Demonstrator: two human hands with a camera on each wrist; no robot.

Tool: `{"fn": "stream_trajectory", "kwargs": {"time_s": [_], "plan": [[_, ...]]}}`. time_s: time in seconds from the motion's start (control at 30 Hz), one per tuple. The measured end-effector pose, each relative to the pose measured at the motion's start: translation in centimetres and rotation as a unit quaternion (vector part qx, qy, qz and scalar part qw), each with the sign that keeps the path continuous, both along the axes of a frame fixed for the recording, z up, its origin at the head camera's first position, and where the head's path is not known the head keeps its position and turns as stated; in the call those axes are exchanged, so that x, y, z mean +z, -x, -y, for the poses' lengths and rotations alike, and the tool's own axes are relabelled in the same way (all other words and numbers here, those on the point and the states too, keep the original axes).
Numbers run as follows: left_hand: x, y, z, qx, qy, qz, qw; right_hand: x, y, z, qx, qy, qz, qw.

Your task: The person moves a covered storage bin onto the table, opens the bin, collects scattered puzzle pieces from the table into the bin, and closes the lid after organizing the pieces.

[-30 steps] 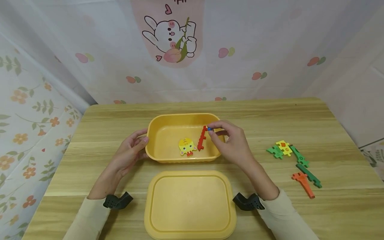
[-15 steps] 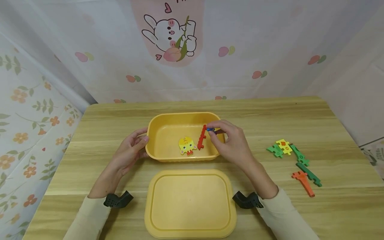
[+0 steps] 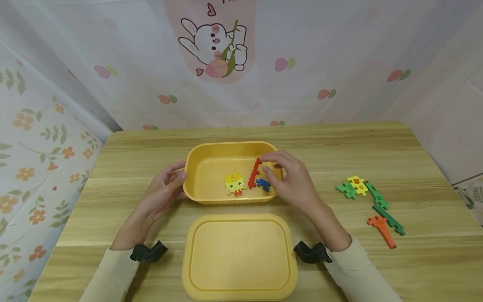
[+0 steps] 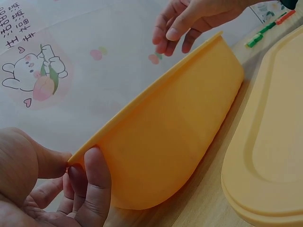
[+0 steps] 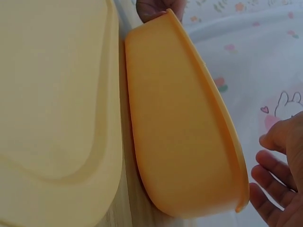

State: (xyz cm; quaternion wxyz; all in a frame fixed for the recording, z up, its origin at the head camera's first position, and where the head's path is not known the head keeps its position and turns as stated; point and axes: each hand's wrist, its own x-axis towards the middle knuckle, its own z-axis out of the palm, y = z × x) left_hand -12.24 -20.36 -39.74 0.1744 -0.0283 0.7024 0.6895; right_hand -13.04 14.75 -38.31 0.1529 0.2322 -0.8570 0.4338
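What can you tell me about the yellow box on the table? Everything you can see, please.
The yellow box is an open-topped tub with rounded corners and a lipped rim, apparently plastic. It sits opening upward on the wooden table, beyond a paler lid. The left hand grips its left end at the rim; the right hand is at its right end, possibly touching. Inside are a yellow animal-face piece, a red strip and a blue piece.

Printed on the curtain [image 4: 113,80] in dark Chinese characters [image 4: 19,23] above the rabbit [image 4: 28,71], but too blurred in the left wrist view to read surely, and cut off by the head view's top edge.
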Motion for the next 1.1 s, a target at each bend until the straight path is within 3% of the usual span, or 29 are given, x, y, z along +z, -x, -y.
{"fn": "stream_trajectory", "kwargs": {"time_s": [0.5,1.1], "plan": [[0.0,-0.1,0.0,-0.004,-0.003,-0.002,1.0,0.0,-0.2,-1.2,-0.011,-0.016,0.008,1.0],[-0.1,-0.1,0.1,-0.005,0.0,-0.003,1.0,-0.5,-1.2,-3.6,-0.057,-0.022,0.026,0.998]]}}
